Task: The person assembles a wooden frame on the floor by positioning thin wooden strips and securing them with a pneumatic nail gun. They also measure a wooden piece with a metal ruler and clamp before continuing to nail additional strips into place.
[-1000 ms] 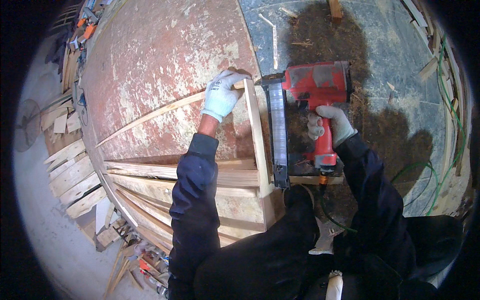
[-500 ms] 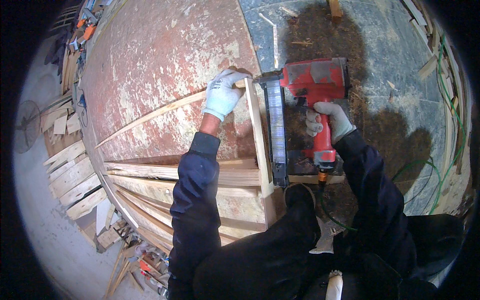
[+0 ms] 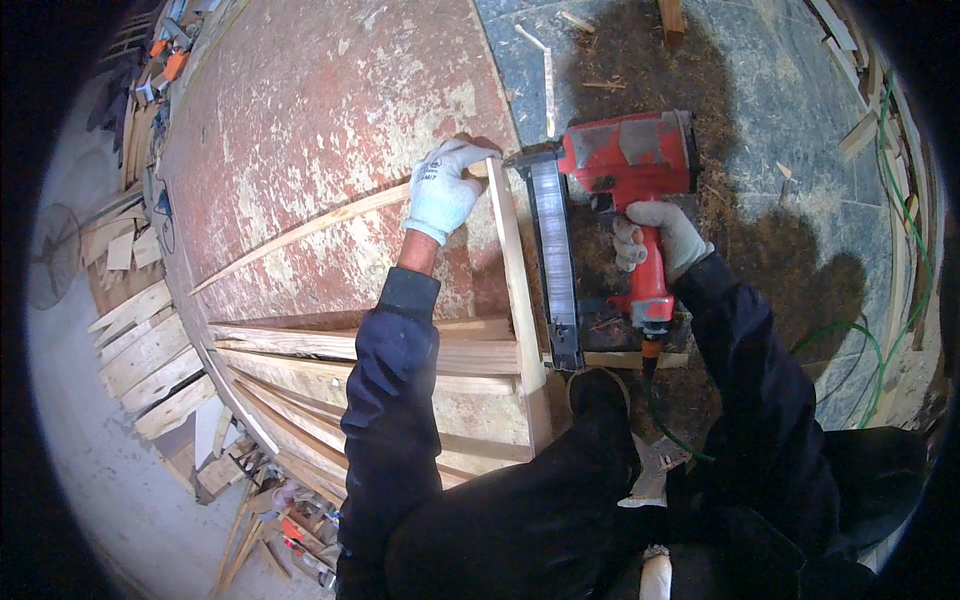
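In my gloved right hand is a red nail gun, gripped by its handle. A long magazine of nails runs down its left side, and its nose meets the upper end of a wooden crosspiece. My left hand, in a white glove, is closed round the end of a long thin wooden strip, where the strip meets that crosspiece. Part of the left fingers is hidden behind the glove and wood. Several more strips join the crosspiece lower down.
A worn red-painted board lies under the strips, beside a blue-grey surface with sawdust. A green air hose curves along the right. Wood offcuts lie on the left, near a round fan. My shoe is close below the magazine.
The nail gun has shifted very slightly, its lower end swinging a little to the right. My left hand stays on the strip's end.
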